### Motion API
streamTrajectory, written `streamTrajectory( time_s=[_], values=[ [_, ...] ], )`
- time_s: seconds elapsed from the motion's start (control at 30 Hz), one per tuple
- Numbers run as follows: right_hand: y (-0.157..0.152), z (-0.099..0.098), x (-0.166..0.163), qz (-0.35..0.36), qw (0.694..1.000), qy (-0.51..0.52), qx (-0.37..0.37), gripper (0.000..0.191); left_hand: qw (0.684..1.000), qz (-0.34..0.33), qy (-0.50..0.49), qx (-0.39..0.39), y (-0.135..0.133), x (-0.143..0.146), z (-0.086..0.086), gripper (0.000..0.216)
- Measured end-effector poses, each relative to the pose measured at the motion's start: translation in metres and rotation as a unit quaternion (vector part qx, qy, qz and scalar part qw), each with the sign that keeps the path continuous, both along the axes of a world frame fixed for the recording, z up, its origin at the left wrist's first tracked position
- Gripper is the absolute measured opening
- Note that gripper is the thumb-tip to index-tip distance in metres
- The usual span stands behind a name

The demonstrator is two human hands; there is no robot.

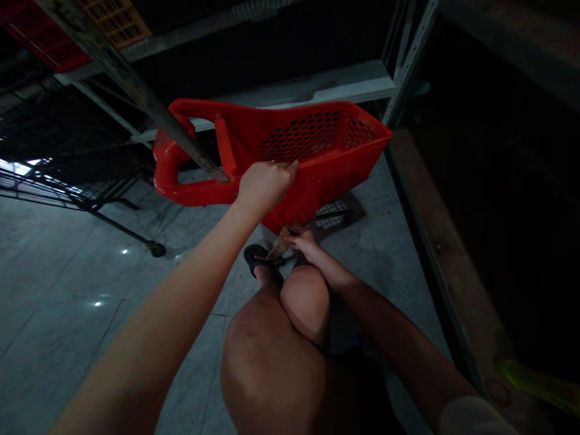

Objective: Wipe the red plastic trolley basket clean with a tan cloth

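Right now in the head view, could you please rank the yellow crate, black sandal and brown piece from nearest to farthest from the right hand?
From the right hand:
1. Brown piece: at its fingers.
2. Black sandal: close by, to the left.
3. Yellow crate: well beyond, at upper left.

Pale grey metal shelving rack (353, 92) behind a glossy grey tiled floor (149, 302); dim light.
Upper shelf, left: one dark red slotted plastic crate (45, 42), beside it one orange-yellow slotted plastic crate (124, 27). Right end of rack: one perforated metal upright (414, 45); near it, one dark green object (419, 89), form unclear. Left edge: one black wire-mesh trolley (40, 196), tubular leg ending in a dark round caster (156, 248) on the floor. Right side: one long brown wooden beam (435, 241); near its lower end, one translucent yellow-green strip (541, 383), blurred.
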State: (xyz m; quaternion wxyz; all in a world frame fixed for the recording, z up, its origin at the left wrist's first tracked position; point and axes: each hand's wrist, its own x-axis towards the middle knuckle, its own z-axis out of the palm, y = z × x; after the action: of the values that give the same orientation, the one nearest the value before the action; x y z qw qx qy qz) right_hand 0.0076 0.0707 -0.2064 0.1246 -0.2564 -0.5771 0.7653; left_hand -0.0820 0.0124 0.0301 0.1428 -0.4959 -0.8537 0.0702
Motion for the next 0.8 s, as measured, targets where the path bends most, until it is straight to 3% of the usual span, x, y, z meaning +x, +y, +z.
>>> streamTrajectory(
  time_s=[0.1,0.23,0.3,0.37,0.43,0.5,0.63,0.7,0.8],
  values=[
    [0.030,0.024,-0.004,-0.006,0.999,-0.005,-0.037,0.029,1.000,0.001,0.000,-0.005,0.007,0.000,0.001,0.043],
    [0.113,0.084,-0.030,-0.139,0.988,0.062,-0.017,0.030,0.999,0.005,-0.027,-0.024,0.014,0.003,0.006,0.043],
    [0.150,0.117,-0.043,-0.224,0.964,0.131,0.055,0.029,0.999,-0.023,-0.040,-0.020,0.010,0.010,0.012,0.041],
    [0.169,0.142,-0.049,-0.242,0.942,0.167,0.164,0.025,0.997,-0.075,-0.034,0.001,-0.005,0.021,0.019,0.037],
    [0.167,0.155,-0.048,-0.182,0.937,0.157,0.255,0.021,0.991,-0.127,-0.011,0.031,-0.035,0.031,0.027,0.034],
    [0.147,0.159,-0.040,-0.104,0.941,0.142,0.289,0.017,0.985,-0.156,0.011,0.069,-0.078,0.037,0.036,0.032],
    [0.086,0.166,-0.021,-0.032,0.943,0.173,0.282,0.019,0.984,-0.104,-0.012,0.145,-0.164,0.028,0.050,0.029],
    [0.060,0.176,-0.017,-0.002,0.935,0.204,0.290,0.019,0.985,-0.068,-0.035,0.152,-0.189,0.018,0.055,0.033],
    [0.041,0.193,-0.017,0.031,0.914,0.248,0.320,0.019,0.987,-0.037,-0.074,0.139,-0.200,0.005,0.055,0.039]
  ],
)
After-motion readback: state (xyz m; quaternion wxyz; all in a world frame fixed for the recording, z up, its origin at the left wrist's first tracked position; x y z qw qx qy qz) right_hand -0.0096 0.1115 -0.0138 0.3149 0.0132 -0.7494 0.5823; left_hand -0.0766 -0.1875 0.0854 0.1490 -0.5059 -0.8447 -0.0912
